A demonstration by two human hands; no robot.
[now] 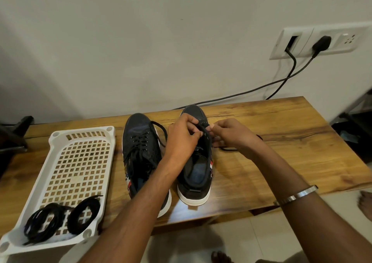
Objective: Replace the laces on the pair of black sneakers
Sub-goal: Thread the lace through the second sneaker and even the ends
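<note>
Two black sneakers with white soles stand side by side on the wooden table, toes pointing away from me. The left sneaker is laced with a black lace. Both hands work over the front of the right sneaker, whose tongue lies open. My left hand pinches a black lace near the front eyelets. My right hand pinches the same lace from the right side. A loose stretch of lace trails on the table beside that shoe. Two coiled black laces lie in the white tray.
A white perforated plastic tray sits at the left of the table, overhanging its near edge. Black cables run from a wall socket down behind the table. Bare feet show on the tiled floor below the near edge.
</note>
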